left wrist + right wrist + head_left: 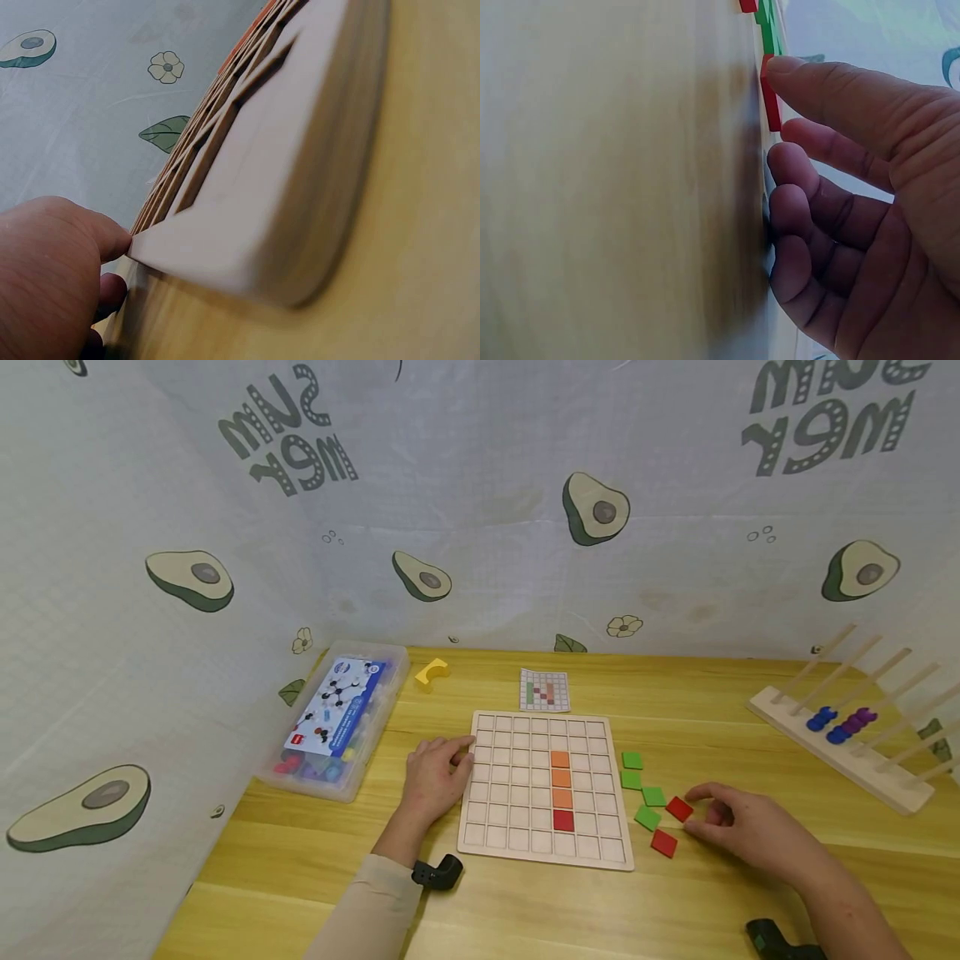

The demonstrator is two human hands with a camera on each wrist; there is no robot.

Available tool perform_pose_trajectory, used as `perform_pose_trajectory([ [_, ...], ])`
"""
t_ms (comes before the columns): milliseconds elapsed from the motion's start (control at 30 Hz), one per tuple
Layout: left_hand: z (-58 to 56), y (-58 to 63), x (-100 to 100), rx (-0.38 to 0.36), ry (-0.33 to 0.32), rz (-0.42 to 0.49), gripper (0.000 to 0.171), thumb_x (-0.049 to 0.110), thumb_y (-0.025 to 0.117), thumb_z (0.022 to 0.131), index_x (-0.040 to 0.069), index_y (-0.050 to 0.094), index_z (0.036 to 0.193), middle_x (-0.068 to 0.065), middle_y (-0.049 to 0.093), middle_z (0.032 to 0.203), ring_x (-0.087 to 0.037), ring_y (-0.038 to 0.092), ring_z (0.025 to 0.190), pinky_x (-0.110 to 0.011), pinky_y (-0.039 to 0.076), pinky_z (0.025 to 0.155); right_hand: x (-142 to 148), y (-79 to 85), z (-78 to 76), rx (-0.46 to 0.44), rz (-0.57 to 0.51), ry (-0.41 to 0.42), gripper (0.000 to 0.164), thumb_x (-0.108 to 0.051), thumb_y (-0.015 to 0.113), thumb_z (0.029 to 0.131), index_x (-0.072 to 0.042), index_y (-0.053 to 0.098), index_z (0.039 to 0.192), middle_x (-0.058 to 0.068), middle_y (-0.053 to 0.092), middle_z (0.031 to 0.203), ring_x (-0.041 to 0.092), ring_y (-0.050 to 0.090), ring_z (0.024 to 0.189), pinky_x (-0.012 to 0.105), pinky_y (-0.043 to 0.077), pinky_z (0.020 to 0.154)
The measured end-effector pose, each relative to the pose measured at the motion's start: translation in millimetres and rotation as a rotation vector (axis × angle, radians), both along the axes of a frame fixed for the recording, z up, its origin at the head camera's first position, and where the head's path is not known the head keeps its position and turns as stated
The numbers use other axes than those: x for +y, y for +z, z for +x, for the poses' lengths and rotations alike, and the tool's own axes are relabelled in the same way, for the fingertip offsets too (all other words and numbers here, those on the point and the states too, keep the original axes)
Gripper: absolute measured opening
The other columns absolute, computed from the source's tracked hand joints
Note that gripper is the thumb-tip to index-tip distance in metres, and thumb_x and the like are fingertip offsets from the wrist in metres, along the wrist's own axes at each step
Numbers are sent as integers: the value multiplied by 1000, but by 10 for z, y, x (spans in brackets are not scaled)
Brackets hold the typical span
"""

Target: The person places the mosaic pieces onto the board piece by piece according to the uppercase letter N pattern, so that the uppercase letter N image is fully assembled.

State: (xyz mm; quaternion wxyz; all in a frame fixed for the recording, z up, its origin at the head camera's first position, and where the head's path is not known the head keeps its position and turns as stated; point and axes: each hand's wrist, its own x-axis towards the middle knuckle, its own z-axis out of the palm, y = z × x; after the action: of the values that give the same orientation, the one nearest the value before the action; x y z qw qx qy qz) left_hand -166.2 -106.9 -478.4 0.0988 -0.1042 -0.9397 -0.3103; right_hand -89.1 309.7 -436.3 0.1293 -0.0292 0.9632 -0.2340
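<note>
My left hand [438, 778] rests at the left edge of a wooden grid board [525, 853], its index fingertip touching the rim. The board's corner [217, 259] looms large in the left wrist view. Three orange tiles [561, 778] and one red tile [563, 820] sit in one column of its cells. To the right of the board, my right hand [757, 833] holds thumb and index finger at the corners of a loose red tile [679, 809] low at the table, the other fingers curled. Another red tile [663, 843] and several green tiles [654, 797] lie beside it.
A small printed pattern card [545, 692] lies behind the board. Back left are a clear plastic box [345, 789] and a yellow arched block [432, 673]. A wooden peg rack [840, 752] with blue and purple beads stands at right. Printed cloth hangs behind the table.
</note>
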Motion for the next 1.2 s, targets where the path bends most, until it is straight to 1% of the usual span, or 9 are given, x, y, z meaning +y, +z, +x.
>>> perform_pose_trajectory([
  [267,2,-1,-5,6,-1,0,32,28,64,99,21,73,128,3,67,85,-17,52,83,-35,34,78,-17,-13,-12,1,7,-7,42,-43,73,92,-11,66,119,-1,55,82,11,44,66,26,33,59],
  [467,1,-10,-2,-1,0,-7,32,29,63,99,22,73,128,3,67,86,-17,52,83,-34,34,78,-26,-25,-26,6,3,-9,31,-35,74,93,-11,68,111,-1,55,81,11,44,67,26,34,59],
  [533,0,-13,-2,-3,0,-8,32,29,63,99,22,73,128,3,67,86,-17,52,83,-34,34,77,-29,-24,-32,2,-2,-14,30,-34,73,94,-10,68,111,-1,56,82,12,45,67,26,34,59],
  [600,-1,-15,-2,-4,0,-8,32,28,64,99,22,73,128,3,67,86,-17,51,82,-34,34,77,-34,-20,-37,-3,-6,-23,33,-36,73,93,-9,68,111,-1,56,82,13,45,68,26,35,59],
  [733,3,-14,-2,-5,3,-9,31,28,64,99,22,73,128,3,67,86,-17,51,82,-33,33,76,-66,-6,-43,-5,3,-50,43,-44,75,90,-8,67,111,-1,57,81,14,46,67,26,34,58],
  [833,5,-12,-4,-7,3,-10,31,28,64,99,22,73,128,3,68,87,-17,52,83,-34,34,77,-94,7,-51,-2,13,-59,44,-46,76,89,-8,66,109,0,56,80,15,46,66,26,33,57],
  [1000,1,-11,-3,-7,1,-6,32,28,63,99,22,73,128,3,68,87,-17,53,84,-34,34,78,-105,4,-64,-14,14,-57,38,-40,75,91,-9,66,109,0,55,80,15,46,66,26,33,56],
  [1200,-7,-7,1,1,4,-4,31,28,64,99,21,73,128,3,68,87,-17,53,84,-34,35,78,-70,12,-61,-18,-11,-27,32,-30,72,93,-9,67,117,0,54,81,13,45,66,26,34,56],
])
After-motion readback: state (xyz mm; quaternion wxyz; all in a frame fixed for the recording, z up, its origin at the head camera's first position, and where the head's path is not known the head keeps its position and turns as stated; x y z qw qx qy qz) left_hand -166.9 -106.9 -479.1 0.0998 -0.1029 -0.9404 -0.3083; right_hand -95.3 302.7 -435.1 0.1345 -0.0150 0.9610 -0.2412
